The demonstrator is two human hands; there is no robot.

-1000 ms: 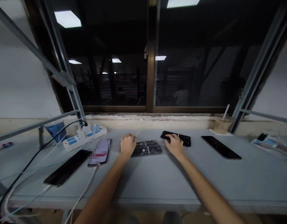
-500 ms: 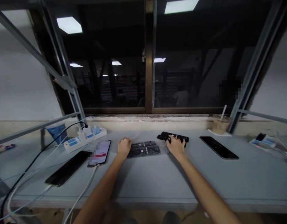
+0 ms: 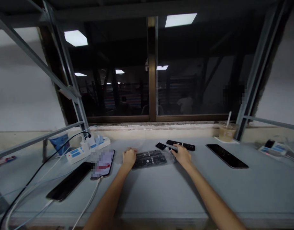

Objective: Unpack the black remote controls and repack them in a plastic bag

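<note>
Remotes (image 3: 149, 158) sit well back from table (image 3: 158, 195) edge.

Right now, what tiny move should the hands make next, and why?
Probably the right hand should ease the loose black remote toward the clear bag of remotes: its fingers touch that remote, the bag lies beside it, and the left hand holds the bag's far end.

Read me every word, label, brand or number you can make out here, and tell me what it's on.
No text can be read here.
On the remotes in the clear bag: button marks too small.
On the loose remotes: markings too small.
On the lit phone: screen blurred.
On the power strip: blue labels too small.
On the drink cup: no print visible.
</note>
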